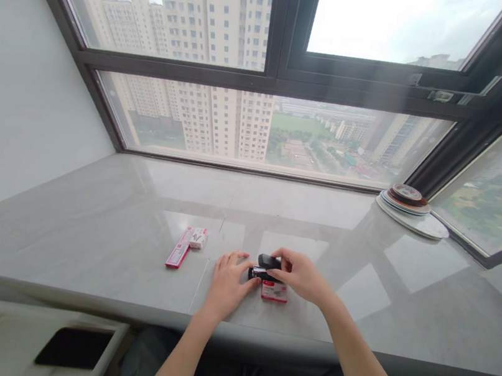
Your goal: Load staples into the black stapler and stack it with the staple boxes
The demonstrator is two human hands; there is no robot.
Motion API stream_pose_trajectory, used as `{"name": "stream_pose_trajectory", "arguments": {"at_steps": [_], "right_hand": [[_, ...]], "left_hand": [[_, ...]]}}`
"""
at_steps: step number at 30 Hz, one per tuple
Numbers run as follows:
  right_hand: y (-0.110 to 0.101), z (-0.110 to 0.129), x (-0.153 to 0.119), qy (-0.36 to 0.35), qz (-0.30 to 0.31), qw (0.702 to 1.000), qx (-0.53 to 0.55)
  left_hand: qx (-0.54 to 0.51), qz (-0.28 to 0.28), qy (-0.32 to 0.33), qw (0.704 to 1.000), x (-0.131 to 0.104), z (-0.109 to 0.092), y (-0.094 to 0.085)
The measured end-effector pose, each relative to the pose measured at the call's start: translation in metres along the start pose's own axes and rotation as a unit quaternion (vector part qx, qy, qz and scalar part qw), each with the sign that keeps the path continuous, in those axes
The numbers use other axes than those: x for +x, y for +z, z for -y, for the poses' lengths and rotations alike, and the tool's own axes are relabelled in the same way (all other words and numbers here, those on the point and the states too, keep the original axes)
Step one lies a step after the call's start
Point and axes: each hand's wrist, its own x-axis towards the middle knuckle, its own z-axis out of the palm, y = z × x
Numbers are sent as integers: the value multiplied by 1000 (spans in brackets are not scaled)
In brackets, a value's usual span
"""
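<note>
Down past the left forearm, out to its left, a dark flat slab (pixel 74 348) sits on a white surface (pixel 9 353), out of the way of both hands. Moving right but well short of the left hand's fingers, you've got two slim pink-and-white boxes (pixel 178 255) end to end, with a small white box (pixel 199 238) tucked against them, so I'd guess they're parked off to the side to free up elbow room.

Next up, the left hand (pixel 227 285) itself: half open, fingers loosely spread, thumb and forefinger either side of the near end of a black stapler (pixel 268 260). Probably steadying it, though the fingers hide too much for me to tell if it's a real grip. The stapler lies between the two hands, top arm lifted off the base with a bit of shiny metal showing. Just under it, right of the left thumb, is a red-and-white box (pixel 274 292), handy for either hand.

Right hand (pixel 302 276) is closed down to a pinch, thumb and fingers on the stapler's other end, which makes sense for controlling that raised arm. Way beyond that hand, up and right, there's a stack of plates (pixel 404 204) by the window.
</note>
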Motion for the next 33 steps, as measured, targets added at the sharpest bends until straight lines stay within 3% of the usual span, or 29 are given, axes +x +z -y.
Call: {"name": "stream_pose_trajectory", "arguments": {"at_steps": [6, 9, 11, 14, 16, 19, 22, 24, 28, 33], "right_hand": [[6, 5, 0, -15, 4, 993, -117], [0, -12, 1, 3, -62, 989, -130], [-3, -29, 2, 31, -106, 989, -98], [-2, -55, 0, 80, -132, 988, -7], [0, -65, -6, 102, -159, 981, 36], [6, -67, -23, 118, -180, 975, 61], [18, -57, -42, 109, -153, 979, 76], [29, -48, -51, 101, -145, 981, 82], [47, -33, -55, 104, -174, 976, 82], [52, -24, -51, 96, -190, 975, 64]], "left_hand": [[-14, -19, -3, 1000, -1, -1, -3], [-24, -38, 6, 999, -3, -13, -9], [-19, 7, 72, 997, -4, -28, -12], [-10, 131, 208, 969, -3, -50, -13], [-12, 174, 241, 955, -1, -52, -14], [-4, 159, 183, 970, 2, -32, -23], [3, 136, 104, 985, 3, -7, -35], [-5, 134, 90, 987, 2, -2, -37], [-24, 123, 90, 988, 2, -17, -27], [-39, 120, 90, 988, 4, -34, -10]]}}
